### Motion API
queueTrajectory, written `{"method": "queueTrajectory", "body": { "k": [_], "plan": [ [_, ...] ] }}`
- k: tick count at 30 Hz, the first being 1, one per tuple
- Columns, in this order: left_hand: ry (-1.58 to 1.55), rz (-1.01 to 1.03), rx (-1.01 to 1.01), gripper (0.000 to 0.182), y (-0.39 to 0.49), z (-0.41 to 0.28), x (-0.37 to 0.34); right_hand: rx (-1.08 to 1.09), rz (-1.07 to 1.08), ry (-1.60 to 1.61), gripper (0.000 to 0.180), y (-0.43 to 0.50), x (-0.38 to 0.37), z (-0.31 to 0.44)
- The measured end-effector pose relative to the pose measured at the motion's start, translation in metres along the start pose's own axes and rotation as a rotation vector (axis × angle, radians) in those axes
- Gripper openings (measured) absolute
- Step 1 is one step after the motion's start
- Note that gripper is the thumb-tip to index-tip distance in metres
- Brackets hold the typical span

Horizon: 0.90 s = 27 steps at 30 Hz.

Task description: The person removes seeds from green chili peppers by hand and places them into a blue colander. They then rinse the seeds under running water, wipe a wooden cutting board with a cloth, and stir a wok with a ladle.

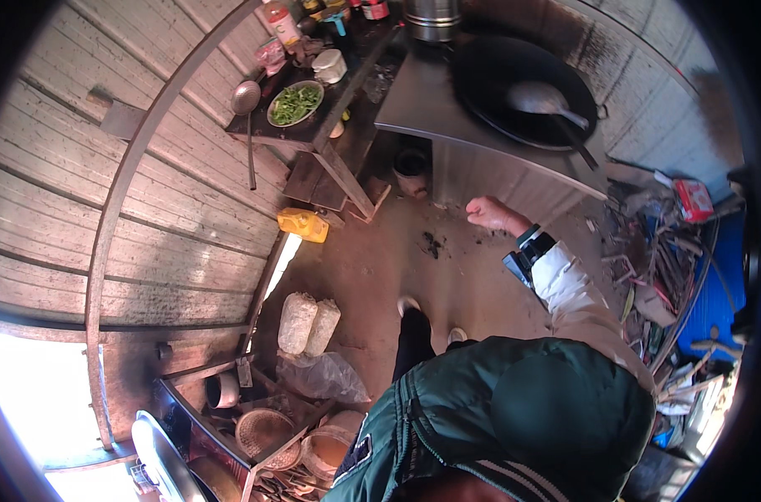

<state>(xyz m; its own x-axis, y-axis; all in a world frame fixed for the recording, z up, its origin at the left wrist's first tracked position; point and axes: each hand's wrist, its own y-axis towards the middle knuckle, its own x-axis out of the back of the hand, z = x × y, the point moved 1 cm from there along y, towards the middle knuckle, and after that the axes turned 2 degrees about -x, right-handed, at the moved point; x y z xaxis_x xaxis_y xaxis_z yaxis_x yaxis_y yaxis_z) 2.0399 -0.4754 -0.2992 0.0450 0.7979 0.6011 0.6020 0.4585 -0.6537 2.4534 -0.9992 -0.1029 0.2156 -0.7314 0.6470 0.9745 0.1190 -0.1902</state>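
My right hand [495, 214] is held out over the floor in front of the metal stove, its fingers curled in and nothing visible in them. My left hand is out of view. On the steel stove top [418, 103] sits a large black wok [487, 81] with a metal ladle [534, 98] lying in it, bowl inward. A bowl of chopped green vegetables [296, 104] stands on the dark side table, left of the stove. Beside that bowl are a skimmer [246, 98] with a long handle and a white lidded container [329, 66].
A yellow jerrycan [303, 224] stands by the left wall. Two white packed bags [297, 323] lie on the floor, near baskets [265, 436] on a low rack. A dark pot [410, 164] is beside the stove's base. Sticks and litter [660, 270] are heaped at the right.
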Motion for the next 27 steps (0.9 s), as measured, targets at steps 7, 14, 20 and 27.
{"method": "queueTrajectory", "body": {
  "k": [7,14,20,27],
  "plan": [
    [-0.072,0.068,-0.017,0.034,0.115,-0.095,0.002,0.056,0.011,-0.073,0.032,0.193,0.067,0.050],
    [-0.693,0.173,0.018,0.034,0.219,-0.229,0.060,0.231,0.008,-0.054,0.040,0.369,0.166,0.148],
    [-0.668,-0.198,0.054,0.018,0.221,-0.231,0.045,0.459,0.049,-0.324,0.042,0.561,0.195,0.221],
    [-0.438,-0.116,0.401,0.013,0.174,-0.276,-0.051,0.563,0.269,-0.471,0.066,0.739,0.146,0.259]
  ]
}}
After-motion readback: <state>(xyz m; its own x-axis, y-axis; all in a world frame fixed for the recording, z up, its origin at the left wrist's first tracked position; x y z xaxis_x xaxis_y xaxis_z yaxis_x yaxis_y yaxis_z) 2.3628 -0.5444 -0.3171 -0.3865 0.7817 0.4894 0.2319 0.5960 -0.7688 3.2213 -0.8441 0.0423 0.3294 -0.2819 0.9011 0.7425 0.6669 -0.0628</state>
